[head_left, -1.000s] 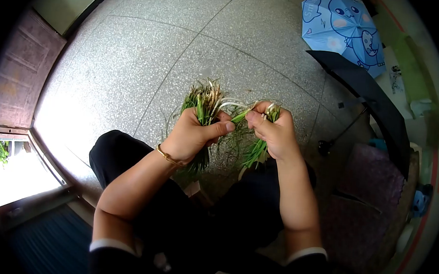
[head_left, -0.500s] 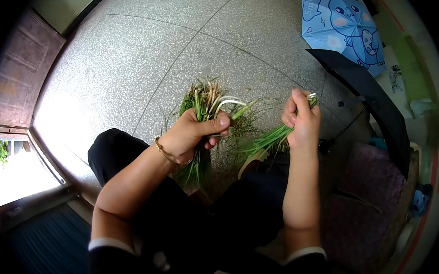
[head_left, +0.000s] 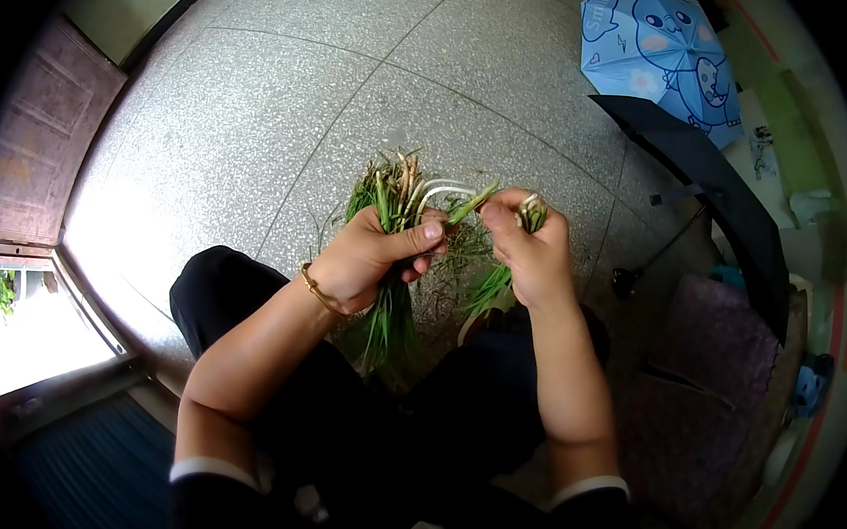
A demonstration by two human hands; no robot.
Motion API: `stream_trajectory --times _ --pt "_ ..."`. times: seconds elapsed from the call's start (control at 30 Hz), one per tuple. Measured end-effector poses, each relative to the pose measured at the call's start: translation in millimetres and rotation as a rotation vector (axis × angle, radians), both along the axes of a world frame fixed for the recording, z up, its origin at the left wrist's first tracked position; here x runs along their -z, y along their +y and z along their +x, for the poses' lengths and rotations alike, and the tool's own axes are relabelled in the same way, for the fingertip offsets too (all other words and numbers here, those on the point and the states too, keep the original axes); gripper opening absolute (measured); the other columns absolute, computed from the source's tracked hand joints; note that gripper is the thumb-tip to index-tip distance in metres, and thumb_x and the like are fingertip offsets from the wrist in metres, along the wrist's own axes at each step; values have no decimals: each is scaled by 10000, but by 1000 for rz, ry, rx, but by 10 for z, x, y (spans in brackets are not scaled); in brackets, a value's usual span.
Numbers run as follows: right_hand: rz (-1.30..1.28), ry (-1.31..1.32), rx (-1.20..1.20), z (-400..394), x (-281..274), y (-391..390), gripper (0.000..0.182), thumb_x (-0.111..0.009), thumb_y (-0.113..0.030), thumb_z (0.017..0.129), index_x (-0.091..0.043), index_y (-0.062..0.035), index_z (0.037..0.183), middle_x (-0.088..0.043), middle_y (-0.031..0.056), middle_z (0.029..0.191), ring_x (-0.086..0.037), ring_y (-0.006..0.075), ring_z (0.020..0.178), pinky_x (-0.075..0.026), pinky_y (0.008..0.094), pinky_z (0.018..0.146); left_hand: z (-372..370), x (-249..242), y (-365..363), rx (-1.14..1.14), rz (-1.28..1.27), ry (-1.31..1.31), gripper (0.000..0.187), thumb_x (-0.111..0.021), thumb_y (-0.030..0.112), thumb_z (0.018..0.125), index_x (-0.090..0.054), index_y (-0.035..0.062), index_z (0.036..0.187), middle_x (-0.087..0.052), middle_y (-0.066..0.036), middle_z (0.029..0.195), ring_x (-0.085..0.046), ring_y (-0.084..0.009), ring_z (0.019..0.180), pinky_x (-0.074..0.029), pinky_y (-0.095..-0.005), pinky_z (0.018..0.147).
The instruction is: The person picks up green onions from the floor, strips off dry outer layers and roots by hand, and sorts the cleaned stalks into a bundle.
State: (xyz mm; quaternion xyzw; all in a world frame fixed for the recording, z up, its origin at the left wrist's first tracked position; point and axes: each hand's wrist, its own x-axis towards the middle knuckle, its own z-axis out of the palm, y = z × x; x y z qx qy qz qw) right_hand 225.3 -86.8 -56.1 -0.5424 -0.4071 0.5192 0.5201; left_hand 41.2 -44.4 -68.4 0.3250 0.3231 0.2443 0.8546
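My left hand (head_left: 357, 261) is closed around a thick bunch of garlic chives (head_left: 389, 194), its pale root ends pointing away from me and the green leaves hanging below. A few white stalks (head_left: 444, 189) bend out of that bunch to the right. In my right hand (head_left: 537, 261), closed as well, is a smaller bunch of chives (head_left: 532, 213) with trimmed white ends showing above the fist. The right thumb and forefinger are at the tip of a green stalk (head_left: 472, 204) that sticks out from the left bunch.
Loose plant scraps (head_left: 463, 243) lie on the speckled floor (head_left: 259, 112) behind my hands. At the right stand an open blue umbrella (head_left: 659, 61) and an open black umbrella (head_left: 706, 174). A purplish covered seat (head_left: 715, 366) is beside my right arm; a door (head_left: 52, 140) is at the left.
My right hand has moved left and slightly down with its small bunch, from well apart to right beside the left bunch. My left hand has stayed nearly still.
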Motion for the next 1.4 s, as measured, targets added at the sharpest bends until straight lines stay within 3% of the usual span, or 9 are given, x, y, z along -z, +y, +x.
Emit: stream_trajectory --times 0.33,0.57,0.7,0.8,0.87,0.97,1.13,1.23,1.4 --pt "39 -25 -81 -4 24 -1 90 -608 -84 777 -570 -28 717 -469 -46 602 -389 31 537 -308 205 483 5 -6 34 -44 43 -28 175 -637 98 783 -566 20 923 -540 5 704 -486 -67 588 -380 -180 505" --pt "423 27 -385 179 -36 -19 110 -540 11 689 -492 -45 606 -457 9 608 -382 59 503 -304 215 450 -26 22 93 -112 -104 -98 212 -547 146 853 -555 -30 971 -549 -14 723 -506 -69 630 -409 -197 515" --pt "341 738 -227 424 -111 -27 120 -523 -57 762 -457 -69 662 -407 -5 582 -276 41 396 -209 195 339 -30 38 107 -151 -198 -110 231 -537 151 862 -555 -33 1002 -565 -28 742 -526 -88 643 -442 -212 544" --pt "357 733 -53 601 -150 9 119 -540 -78 777 -458 -70 691 -428 -7 623 -289 44 402 -225 193 355 -25 20 104 -136 -254 -136 236 -524 148 871 -551 -38 1016 -569 -30 743 -542 -102 651 -468 -226 570" --pt "175 284 229 645 -137 34 109 -557 -66 773 -461 -67 722 -456 -5 673 -331 45 437 -253 192 374 -24 5 100 -123 -283 -158 236 -517 143 876 -548 -41 1020 -568 -30 738 -549 -109 653 -480 -232 582" --pt "109 -65 328 471 -95 51 100 -571 -39 764 -473 -60 750 -471 -6 679 -372 44 486 -281 190 404 -22 -14 84 -92 -269 -176 253 -512 145 882 -536 -50 1043 -574 -38 741 -557 -121 638 -486 -235 580" --pt "10 -181 141 291 21 24 116 -615 -119 808 -614 -26 876 -543 -14 703 -443 48 571 -352 199 496 -9 19 51 -65 -153 -149 163 -553 121 859 -552 0 967 -588 -58 748 -561 -126 619 -483 -234 571" --pt "69 -27 -2 105 41 11 149 -631 -139 805 -608 -12 880 -572 -1 723 -498 67 647 -406 203 599 27 12 9 -83 -72 -76 118 -584 103 838 -554 24 920 -590 -56 745 -561 -119 621 -476 -229 570" --pt "60 -99 37 -59 4 10 136 -642 -137 802 -609 -6 819 -542 -17 684 -466 49 638 -391 199 583 73 71 -53 -145 183 55 163 -647 128 800 -584 21 905 -542 9 675 -476 -61 545 -395 -197 501"
